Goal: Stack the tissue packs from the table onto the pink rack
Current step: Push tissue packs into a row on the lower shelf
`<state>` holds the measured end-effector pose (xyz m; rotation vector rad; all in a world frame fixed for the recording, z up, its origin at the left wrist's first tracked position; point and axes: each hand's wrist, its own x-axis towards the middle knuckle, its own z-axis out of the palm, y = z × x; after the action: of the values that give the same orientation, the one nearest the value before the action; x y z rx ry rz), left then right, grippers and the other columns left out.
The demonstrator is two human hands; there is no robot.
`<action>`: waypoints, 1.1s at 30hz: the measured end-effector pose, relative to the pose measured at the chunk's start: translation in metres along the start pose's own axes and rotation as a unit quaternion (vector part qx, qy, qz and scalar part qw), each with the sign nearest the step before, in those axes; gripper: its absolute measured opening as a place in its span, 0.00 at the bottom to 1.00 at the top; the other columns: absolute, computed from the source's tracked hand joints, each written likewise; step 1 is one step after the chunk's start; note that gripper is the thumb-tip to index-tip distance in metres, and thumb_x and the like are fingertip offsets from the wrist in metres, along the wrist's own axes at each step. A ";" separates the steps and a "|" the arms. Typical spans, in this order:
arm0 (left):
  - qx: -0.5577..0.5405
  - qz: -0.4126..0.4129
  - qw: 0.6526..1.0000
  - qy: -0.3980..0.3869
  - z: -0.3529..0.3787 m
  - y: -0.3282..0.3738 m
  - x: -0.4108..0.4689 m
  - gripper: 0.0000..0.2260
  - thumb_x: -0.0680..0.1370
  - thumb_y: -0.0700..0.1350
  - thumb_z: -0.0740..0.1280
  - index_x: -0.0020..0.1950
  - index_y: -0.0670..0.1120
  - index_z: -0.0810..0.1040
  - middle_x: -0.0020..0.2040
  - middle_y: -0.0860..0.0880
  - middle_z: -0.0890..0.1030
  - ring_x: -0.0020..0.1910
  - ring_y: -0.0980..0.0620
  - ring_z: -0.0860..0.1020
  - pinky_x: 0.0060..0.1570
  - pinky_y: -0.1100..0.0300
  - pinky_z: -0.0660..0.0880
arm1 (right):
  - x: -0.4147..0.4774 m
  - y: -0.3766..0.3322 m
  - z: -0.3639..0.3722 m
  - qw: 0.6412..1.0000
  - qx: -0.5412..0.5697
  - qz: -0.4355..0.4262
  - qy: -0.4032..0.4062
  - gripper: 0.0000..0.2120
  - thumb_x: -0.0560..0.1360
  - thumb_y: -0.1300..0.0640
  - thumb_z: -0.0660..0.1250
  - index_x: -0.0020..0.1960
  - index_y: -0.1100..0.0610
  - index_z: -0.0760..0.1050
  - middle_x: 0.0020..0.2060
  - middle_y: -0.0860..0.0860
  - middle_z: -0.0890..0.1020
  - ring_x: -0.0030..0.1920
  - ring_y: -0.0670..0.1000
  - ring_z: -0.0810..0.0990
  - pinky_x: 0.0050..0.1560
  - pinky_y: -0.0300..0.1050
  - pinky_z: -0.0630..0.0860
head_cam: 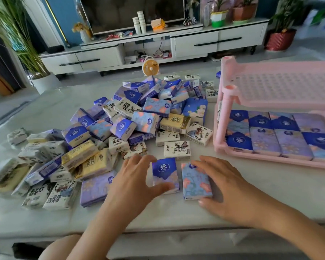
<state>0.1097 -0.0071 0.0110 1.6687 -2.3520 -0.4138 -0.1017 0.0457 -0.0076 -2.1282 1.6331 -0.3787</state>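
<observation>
Both hands rest on a table point(251, 194) among tissue packs.

Left hand point(133, 177): fingers spread and lightly bent. The thumb touches the near edge of a blue pack point(165, 175) and the fingertips lie by its far left corner. The pack lies flat and its dark top reads "Vinda".

Right hand point(219, 182): fingers spread along the right side of a floral pack point(196, 182). The index tip lies on its far edge and the thumb at its near right corner. This pack lies flat just beside the blue one, apart from it.

Just beyond the fingertips lies a white pack point(177, 150) printed with an ink drawing and Chinese characters. Left of the left hand lies a purple pack point(96, 186). Farther beyond the fingers rises a loose heap point(139, 117) of blue, white and yellow packs, several marked "Vinda".

To the right of the right fingers stands the pink rack point(227, 102). Rows of blue and purple packs point(270, 137) fill its lower shelf.

Beyond the heap are a small orange fan point(150, 68) and a white TV stand point(195, 42) bearing paper cups point(140, 23).
</observation>
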 end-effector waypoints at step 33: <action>0.133 0.330 0.925 0.133 0.069 0.191 0.124 0.30 0.58 0.38 0.78 0.58 0.38 0.76 0.55 0.35 0.78 0.54 0.32 0.76 0.52 0.42 0.74 | -0.007 0.151 -0.102 0.952 0.029 0.110 0.285 0.23 0.69 0.65 0.70 0.63 0.58 0.71 0.60 0.55 0.75 0.61 0.54 0.71 0.56 0.37 0.64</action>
<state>-0.1225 -0.0575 0.0174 0.8352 -2.6333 0.2514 -0.2783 0.0027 0.0080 -1.8614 2.1070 -1.0268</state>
